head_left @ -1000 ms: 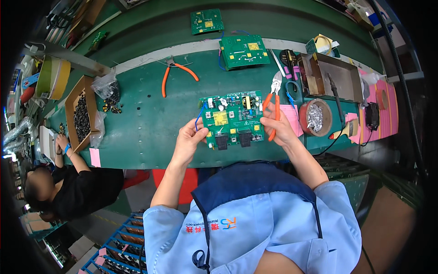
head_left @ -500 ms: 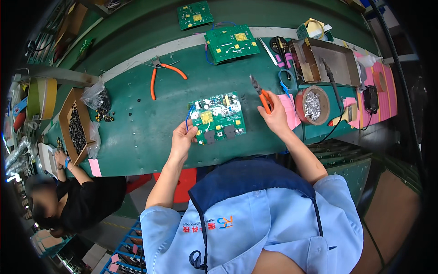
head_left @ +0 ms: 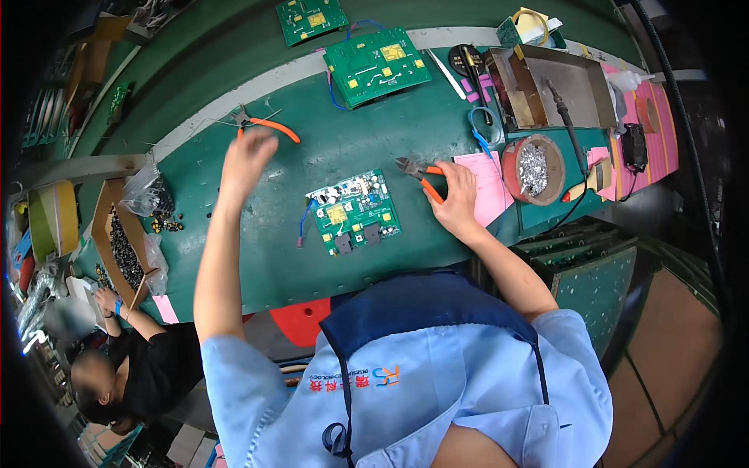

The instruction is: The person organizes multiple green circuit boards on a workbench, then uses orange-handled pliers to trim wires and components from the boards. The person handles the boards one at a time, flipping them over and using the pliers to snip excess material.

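Electronics workshop; circuit boards (head_left: 358,214) and soldering iron (head_left: 573,140) show it.

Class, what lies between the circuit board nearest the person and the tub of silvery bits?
The head view shows, from left to right: orange-handled pliers, the right hand holding them, then pink paper.

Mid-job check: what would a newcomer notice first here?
A green circuit board with yellow patches lies on the green bench. Just right of it, the right hand holds orange-handled cutters. Farther left and up, the left hand is at a second orange-handled tool; its grip is unclear.
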A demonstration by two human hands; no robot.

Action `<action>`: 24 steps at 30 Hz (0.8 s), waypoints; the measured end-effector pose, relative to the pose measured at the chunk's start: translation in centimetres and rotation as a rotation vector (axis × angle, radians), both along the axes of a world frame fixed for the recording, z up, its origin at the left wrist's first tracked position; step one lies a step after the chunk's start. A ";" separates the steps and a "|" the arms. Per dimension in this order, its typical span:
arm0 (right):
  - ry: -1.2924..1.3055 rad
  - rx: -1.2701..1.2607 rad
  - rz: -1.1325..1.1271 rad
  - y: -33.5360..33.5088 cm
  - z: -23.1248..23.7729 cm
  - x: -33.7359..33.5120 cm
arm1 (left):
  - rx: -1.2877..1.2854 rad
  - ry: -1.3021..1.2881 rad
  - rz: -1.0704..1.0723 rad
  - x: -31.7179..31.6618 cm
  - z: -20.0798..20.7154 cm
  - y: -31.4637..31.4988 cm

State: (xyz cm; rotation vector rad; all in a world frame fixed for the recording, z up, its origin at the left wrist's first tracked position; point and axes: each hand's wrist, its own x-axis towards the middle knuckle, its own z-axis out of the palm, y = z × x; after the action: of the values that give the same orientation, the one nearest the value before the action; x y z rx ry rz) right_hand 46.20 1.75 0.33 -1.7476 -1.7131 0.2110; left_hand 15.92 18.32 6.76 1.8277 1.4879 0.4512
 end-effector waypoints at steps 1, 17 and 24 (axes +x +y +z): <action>-0.027 0.018 -0.025 -0.1 -0.4 -0.2 | -0.001 -0.058 -0.054 1.4 0.0 2.9; -0.156 -0.007 -0.077 0.3 -0.6 -0.8 | -0.381 -0.415 0.567 10.9 -9.1 24.6; -0.163 -0.001 -0.071 0.1 -0.5 -1.0 | -0.526 -0.977 0.506 11.4 -6.2 22.2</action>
State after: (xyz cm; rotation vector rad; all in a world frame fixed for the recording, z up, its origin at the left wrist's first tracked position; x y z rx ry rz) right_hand 45.22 1.87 -0.13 -1.8662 -1.7602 0.0387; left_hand 27.31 40.56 0.60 0.6130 1.1589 0.9204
